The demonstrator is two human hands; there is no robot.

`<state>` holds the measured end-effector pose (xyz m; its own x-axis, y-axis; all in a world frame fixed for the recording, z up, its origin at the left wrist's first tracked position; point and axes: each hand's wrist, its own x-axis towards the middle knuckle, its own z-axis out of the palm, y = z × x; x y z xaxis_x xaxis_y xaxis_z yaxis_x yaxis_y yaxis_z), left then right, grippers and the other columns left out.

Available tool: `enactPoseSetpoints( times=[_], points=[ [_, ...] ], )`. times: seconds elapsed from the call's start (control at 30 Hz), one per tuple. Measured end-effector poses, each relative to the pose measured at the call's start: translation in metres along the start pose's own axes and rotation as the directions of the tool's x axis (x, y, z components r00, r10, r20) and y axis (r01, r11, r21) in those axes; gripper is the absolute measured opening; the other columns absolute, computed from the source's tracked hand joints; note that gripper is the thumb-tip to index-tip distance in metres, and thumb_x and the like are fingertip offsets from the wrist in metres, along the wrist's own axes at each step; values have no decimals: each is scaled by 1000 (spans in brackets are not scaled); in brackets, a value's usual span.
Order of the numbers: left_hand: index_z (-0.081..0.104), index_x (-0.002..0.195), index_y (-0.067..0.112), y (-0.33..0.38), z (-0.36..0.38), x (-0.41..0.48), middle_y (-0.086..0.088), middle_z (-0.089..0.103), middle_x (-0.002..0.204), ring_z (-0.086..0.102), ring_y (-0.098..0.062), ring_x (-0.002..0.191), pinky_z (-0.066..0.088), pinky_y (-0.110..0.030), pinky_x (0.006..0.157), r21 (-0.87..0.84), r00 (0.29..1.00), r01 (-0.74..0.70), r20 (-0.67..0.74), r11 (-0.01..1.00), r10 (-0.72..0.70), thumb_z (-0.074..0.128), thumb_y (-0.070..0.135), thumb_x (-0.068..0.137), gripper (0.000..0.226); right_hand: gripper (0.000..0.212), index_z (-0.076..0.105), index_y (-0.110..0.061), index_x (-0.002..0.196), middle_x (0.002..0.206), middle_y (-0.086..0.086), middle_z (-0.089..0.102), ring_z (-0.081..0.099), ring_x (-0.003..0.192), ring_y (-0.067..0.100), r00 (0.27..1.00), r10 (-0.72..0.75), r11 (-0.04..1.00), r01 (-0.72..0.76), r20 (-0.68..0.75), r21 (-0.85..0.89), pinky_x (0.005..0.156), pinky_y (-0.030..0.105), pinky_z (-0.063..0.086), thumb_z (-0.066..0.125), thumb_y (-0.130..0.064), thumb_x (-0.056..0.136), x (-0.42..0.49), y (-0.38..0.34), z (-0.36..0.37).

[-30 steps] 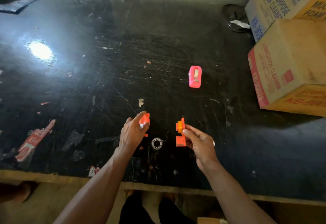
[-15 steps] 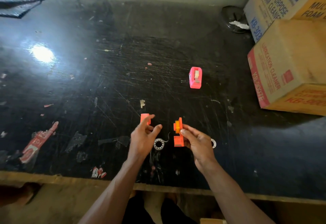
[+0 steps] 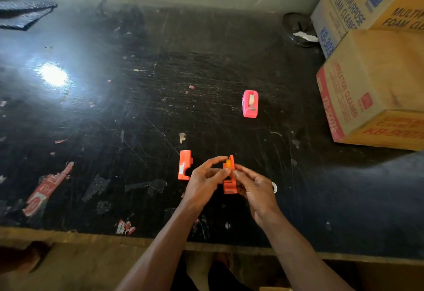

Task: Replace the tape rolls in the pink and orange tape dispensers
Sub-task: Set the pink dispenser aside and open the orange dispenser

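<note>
Orange dispenser body, opened, sits gripped in the right hand, the left hand pinching its yellow hub; its cover lies at nine o'clock, and the pink dispenser waits closed at one.

Dispenser body sits between your left hand and right hand, near bench front edge. Loose shell lies on bench just left of left hand. Second dispenser stands farther back, to right. Boxes stacked at far right.
</note>
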<state>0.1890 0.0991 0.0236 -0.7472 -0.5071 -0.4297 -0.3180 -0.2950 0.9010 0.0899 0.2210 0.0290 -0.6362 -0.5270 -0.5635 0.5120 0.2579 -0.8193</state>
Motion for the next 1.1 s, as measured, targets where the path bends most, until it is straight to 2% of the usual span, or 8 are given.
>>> enactPoseSetpoints(
  times=[0.1, 0.2, 0.27, 0.4, 0.57, 0.67, 0.8, 1.1],
  points=[
    [62, 131, 34, 0, -2, 0, 3, 78, 103, 75, 2, 86, 57, -17, 68, 34, 999, 3, -32, 999, -2, 65, 20, 100, 35, 22, 75, -20, 117, 104, 2, 81, 78, 97, 17, 1000, -15, 1000, 15, -10, -10, 89, 40, 61, 66, -16, 97, 1, 1, -3],
    [62, 131, 41, -7, -12, 8, 6, 77, 108, 73, -5, 103, 56, -32, 93, 118, 995, 20, -95, 993, -9, 69, 30, 97, 37, 23, 75, -20, 117, 101, -1, 82, 78, 95, 14, 999, -29, 999, 28, -34, -14, 86, 36, 61, 67, -15, 96, 3, 2, -9],
    [63, 133, 40, -9, -21, 17, 6, 77, 108, 71, -6, 105, 55, -36, 100, 196, 988, 34, -155, 980, -3, 72, 34, 94, 40, 24, 75, -19, 118, 101, -1, 82, 78, 94, 13, 999, -24, 1000, 24, -47, -15, 83, 33, 60, 68, -14, 96, 6, 3, -13],
    [64, 134, 34, -10, -35, 39, 7, 75, 105, 69, 0, 91, 53, -16, 81, 506, 976, 30, -199, 862, 84, 74, 32, 93, 42, 26, 75, -22, 119, 103, -2, 81, 77, 98, 15, 994, -13, 999, 9, -106, -32, 89, 35, 61, 70, -16, 94, 11, 9, -19],
    [61, 135, 32, -23, -40, 57, -1, 71, 107, 71, -21, 95, 54, -33, 80, 788, 967, 10, -163, 616, 194, 72, 33, 93, 43, 27, 75, -27, 120, 107, -6, 80, 75, 103, 11, 991, 7, 997, -17, -131, -70, 101, 43, 56, 71, -20, 94, 15, 16, -21],
    [59, 137, 29, -25, -36, 61, -8, 63, 107, 66, -31, 99, 53, -39, 78, 842, 973, 8, -130, 540, 188, 68, 30, 96, 42, 27, 76, -28, 119, 110, -7, 80, 74, 107, 11, 991, 3, 996, -15, -134, -87, 104, 45, 55, 72, -22, 93, 16, 19, -22],
    [54, 144, 25, -31, -32, 63, -13, 61, 122, 57, -32, 121, 54, -43, 89, 891, 978, 27, -117, 454, 171, 64, 29, 100, 46, 26, 76, -27, 119, 110, -7, 80, 74, 107, 12, 991, 0, 996, -13, -130, -93, 102, 46, 55, 72, -22, 93, 17, 20, -23],
    [49, 150, 25, -34, -31, 55, -12, 64, 119, 63, -28, 114, 56, -39, 86, 866, 958, 2, -144, 500, 246, 68, 33, 97, 57, 28, 75, -25, 122, 101, -12, 81, 76, 94, 6, 991, -25, 995, 11, -135, -101, 95, 39, 60, 72, -20, 94, 16, 20, -21]
  ],
)
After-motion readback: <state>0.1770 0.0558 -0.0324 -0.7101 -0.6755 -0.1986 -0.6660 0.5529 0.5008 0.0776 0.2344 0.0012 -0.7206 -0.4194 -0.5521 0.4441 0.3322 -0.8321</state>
